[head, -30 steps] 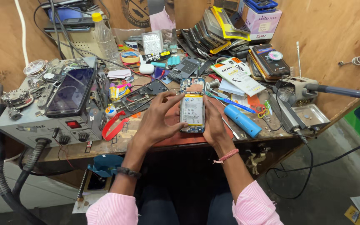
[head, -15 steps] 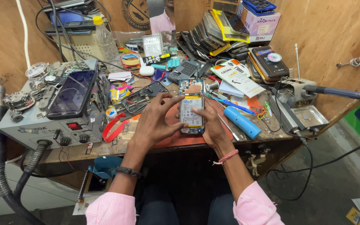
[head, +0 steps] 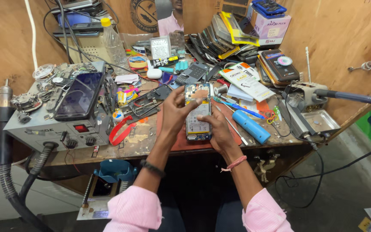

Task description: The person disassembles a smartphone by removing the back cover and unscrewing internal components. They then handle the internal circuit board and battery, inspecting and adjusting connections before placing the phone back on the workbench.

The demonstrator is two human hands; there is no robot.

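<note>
Cluttered wooden workbench (head: 144, 144) carries a grey rework station (head: 56, 124), blue cylinder (head: 250, 126) (possibly a tool), steel tray (head: 320, 120).

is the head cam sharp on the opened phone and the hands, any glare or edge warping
Head view: the opened phone and both hands, left hand and right hand, look fairly sharp, with only slight softness at the fingertips. Light is even and soft; shadows are weak. The dark phone screen on the grey station shows a dull sheen. Wide-angle warping bends the plywood walls at the edges.
</note>
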